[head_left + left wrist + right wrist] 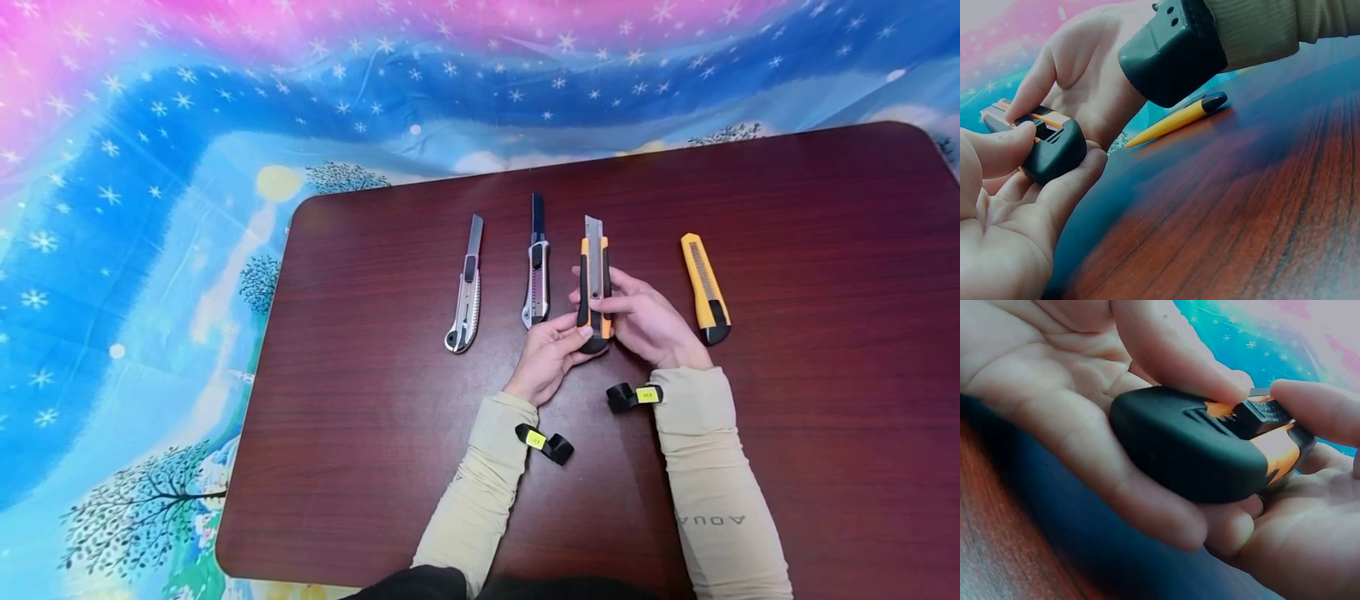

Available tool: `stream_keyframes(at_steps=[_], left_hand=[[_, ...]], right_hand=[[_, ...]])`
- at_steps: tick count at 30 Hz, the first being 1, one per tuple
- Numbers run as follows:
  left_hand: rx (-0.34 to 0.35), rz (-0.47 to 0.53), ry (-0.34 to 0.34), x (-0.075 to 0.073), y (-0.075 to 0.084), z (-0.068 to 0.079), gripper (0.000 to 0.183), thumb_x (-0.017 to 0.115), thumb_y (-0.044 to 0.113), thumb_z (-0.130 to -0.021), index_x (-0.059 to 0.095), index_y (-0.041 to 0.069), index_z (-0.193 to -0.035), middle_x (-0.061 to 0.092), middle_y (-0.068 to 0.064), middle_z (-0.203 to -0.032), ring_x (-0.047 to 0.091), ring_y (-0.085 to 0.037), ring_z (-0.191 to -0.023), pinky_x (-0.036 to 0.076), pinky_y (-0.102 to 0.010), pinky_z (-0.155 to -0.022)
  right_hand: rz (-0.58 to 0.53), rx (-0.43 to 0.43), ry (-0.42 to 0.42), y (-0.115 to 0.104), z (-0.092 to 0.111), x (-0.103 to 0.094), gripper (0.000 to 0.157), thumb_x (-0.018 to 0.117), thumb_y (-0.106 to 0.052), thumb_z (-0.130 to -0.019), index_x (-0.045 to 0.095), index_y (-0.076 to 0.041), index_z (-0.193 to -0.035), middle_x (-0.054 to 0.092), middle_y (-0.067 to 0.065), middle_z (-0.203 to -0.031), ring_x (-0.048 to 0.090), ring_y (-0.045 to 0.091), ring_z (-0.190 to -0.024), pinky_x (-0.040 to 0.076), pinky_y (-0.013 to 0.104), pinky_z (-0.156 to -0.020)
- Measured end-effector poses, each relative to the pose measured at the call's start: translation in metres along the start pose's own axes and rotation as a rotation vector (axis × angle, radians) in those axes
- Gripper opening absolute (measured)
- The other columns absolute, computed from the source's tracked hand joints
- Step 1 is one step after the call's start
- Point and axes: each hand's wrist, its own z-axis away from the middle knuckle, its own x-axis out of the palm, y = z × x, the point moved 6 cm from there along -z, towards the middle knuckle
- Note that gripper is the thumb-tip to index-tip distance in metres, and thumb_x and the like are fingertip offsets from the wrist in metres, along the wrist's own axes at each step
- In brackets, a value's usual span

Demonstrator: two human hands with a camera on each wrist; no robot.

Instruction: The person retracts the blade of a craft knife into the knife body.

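Both hands hold an orange and black box cutter (595, 275) above the table, its blade out and pointing away from me. My left hand (551, 354) grips the black butt end, thumb on top and fingers beneath. My right hand (648, 321) holds it from the right side, with the thumb across its face by the slider. In the right wrist view the black slider (1263, 417) sits between the two thumbs. The right wrist view shows the black butt (1179, 447) resting on the left fingers.
On the dark red-brown table (360, 467) lie a silver box cutter (467, 292) and a silver and black one (536, 271), left of the hands. A yellow box cutter (705, 287) lies to the right. Behind hangs a patterned cloth (450, 83).
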Motion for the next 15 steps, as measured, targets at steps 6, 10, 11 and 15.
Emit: stream_keyframes(at_steps=[6, 10, 11, 15], left_hand=[[0.004, 0.007, -0.003, -0.0001, 0.0013, 0.0007, 0.039, 0.044, -0.003, -0.099, 0.042, -0.015, -0.136, 0.046, -0.037, -0.136, 0.05, -0.043, -0.125, 0.05, -0.04, -0.102], [0.004, 0.011, -0.003, -0.0005, 0.0011, 0.0005, 0.039, 0.044, -0.003, -0.099, 0.042, -0.015, -0.136, 0.046, -0.036, -0.136, 0.05, -0.042, -0.125, 0.05, -0.041, -0.102], [0.003, 0.012, -0.002, -0.0007, 0.0009, 0.0004, 0.039, 0.044, -0.003, -0.099, 0.042, -0.015, -0.136, 0.046, -0.036, -0.137, 0.052, -0.04, -0.124, 0.05, -0.04, -0.102], [-0.004, 0.021, -0.002, -0.0018, 0.0, -0.0007, 0.039, 0.044, -0.002, -0.099, 0.043, -0.015, -0.136, 0.046, -0.035, -0.138, 0.059, -0.025, -0.116, 0.051, -0.04, -0.101]], right_hand=[[0.014, -0.004, -0.004, -0.0003, -0.0001, 0.0006, 0.064, 0.049, 0.005, -0.095, 0.021, -0.002, -0.152, 0.068, 0.003, -0.108, 0.06, 0.014, -0.109, 0.049, 0.022, -0.093], [0.031, 0.001, -0.005, 0.0002, 0.0, 0.0003, 0.065, 0.049, 0.006, -0.095, 0.021, -0.003, -0.152, 0.068, 0.002, -0.108, 0.058, 0.016, -0.111, 0.049, 0.022, -0.093], [0.036, 0.001, -0.01, 0.0004, 0.0, 0.0005, 0.065, 0.049, 0.007, -0.095, 0.021, -0.003, -0.152, 0.068, 0.002, -0.107, 0.058, 0.016, -0.112, 0.049, 0.022, -0.093], [0.056, -0.002, -0.02, 0.0009, -0.0004, 0.0006, 0.065, 0.047, 0.008, -0.094, 0.02, -0.003, -0.153, 0.067, 0.002, -0.107, 0.056, 0.019, -0.114, 0.049, 0.021, -0.094]])
